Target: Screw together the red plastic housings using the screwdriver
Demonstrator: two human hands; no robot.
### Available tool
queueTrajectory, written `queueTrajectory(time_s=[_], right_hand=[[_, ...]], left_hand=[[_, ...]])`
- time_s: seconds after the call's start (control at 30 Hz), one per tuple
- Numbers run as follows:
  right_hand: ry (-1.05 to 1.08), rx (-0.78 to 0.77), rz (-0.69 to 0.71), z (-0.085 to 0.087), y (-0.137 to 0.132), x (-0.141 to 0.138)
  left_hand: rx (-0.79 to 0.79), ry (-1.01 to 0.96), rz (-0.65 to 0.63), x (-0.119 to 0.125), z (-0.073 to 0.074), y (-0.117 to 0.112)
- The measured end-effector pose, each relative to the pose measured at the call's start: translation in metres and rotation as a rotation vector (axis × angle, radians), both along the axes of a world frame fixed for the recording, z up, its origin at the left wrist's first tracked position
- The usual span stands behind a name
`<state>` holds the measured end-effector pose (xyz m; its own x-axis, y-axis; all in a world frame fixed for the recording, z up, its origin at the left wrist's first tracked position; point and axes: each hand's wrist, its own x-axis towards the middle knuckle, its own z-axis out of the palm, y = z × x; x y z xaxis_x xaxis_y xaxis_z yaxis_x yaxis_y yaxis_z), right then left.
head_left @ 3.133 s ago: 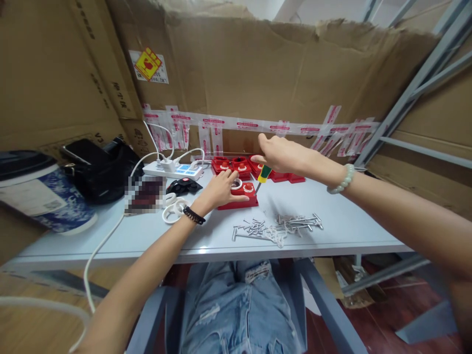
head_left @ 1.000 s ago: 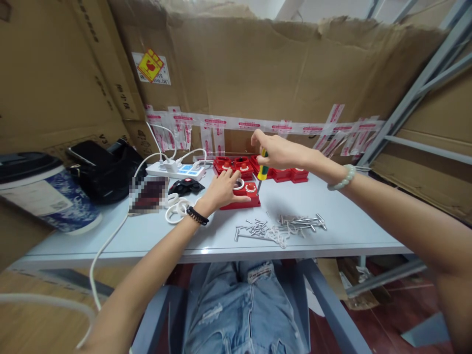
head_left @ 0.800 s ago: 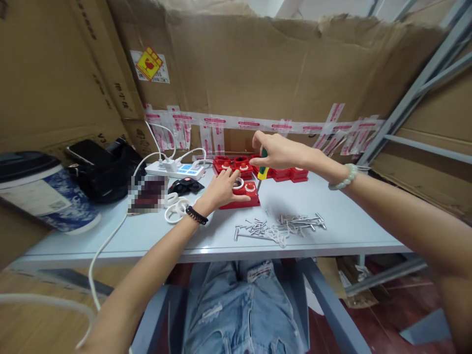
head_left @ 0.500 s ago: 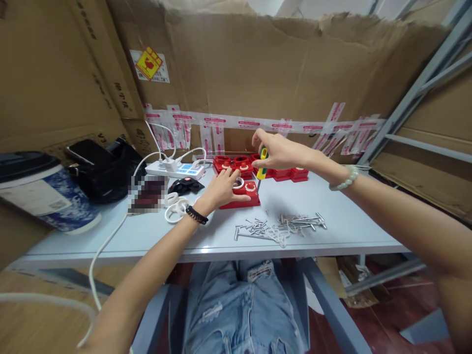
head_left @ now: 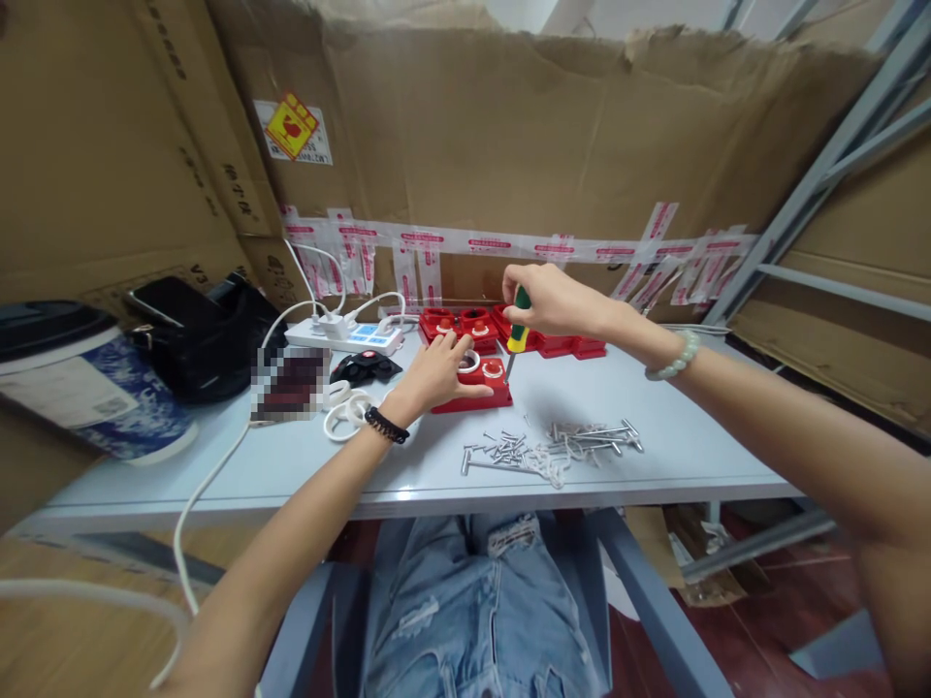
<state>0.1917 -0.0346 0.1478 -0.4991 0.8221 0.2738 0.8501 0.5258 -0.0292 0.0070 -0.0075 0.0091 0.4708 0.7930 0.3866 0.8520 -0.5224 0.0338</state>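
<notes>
My left hand (head_left: 434, 374) grips a red box (head_left: 497, 396) from its left side, fingers over the top and thumb along the front. The box carries a white ring (head_left: 468, 362) and a red round knob with a white edge (head_left: 493, 369). My right hand (head_left: 547, 299) is closed round the green and yellow handle of a screwdriver (head_left: 518, 337). The screwdriver leans slightly, its tip down at the box's right end; the exact contact is too small to make out. Several more red boxes (head_left: 574, 343) stand behind, partly hidden by my hands.
Loose screws (head_left: 509, 448) and metal T-shaped rods (head_left: 607, 438) lie near the front edge of the table (head_left: 698, 456). White rings (head_left: 346, 415), a black object (head_left: 366, 366), a power strip (head_left: 356, 334), a black bag (head_left: 196, 359) and a large cup (head_left: 109, 388) stand left. Cardboard (head_left: 465, 126) rises behind.
The screwdriver handle has turned in my right hand, showing more green now, and the hand has shifted very slightly right. My left hand keeps its hold on the red box.
</notes>
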Motion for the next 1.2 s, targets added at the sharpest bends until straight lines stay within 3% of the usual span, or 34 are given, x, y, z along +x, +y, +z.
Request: queueTrajectory(time_s=[0.13,0.3,0.47,0.6,0.83,1.07,1.2], right_hand=[[-0.016,-0.072,0.030,0.000,-0.001,0.002],[-0.036,-0.008,-0.049,0.002,-0.003,0.002],[-0.034,-0.100,-0.004,0.003,-0.003,0.001],[-0.055,-0.015,-0.050,0.001,-0.002,0.000],[0.129,-0.007,0.017,0.004,-0.004,0.001],[0.222,0.205,-0.050,0.010,-0.009,0.001],[-0.024,-0.017,-0.110,-0.012,0.000,0.000]], left_hand=[[0.008,-0.007,-0.013,0.000,0.000,-0.001],[0.027,-0.005,-0.015,-0.001,-0.001,0.000],[0.011,0.006,-0.010,-0.001,-0.001,0.000],[0.003,0.003,0.007,0.000,0.000,0.000],[-0.037,-0.030,-0.003,0.000,0.004,-0.003],[-0.008,-0.014,0.000,0.001,0.004,-0.005],[0.005,-0.002,-0.001,0.001,0.005,-0.008]])
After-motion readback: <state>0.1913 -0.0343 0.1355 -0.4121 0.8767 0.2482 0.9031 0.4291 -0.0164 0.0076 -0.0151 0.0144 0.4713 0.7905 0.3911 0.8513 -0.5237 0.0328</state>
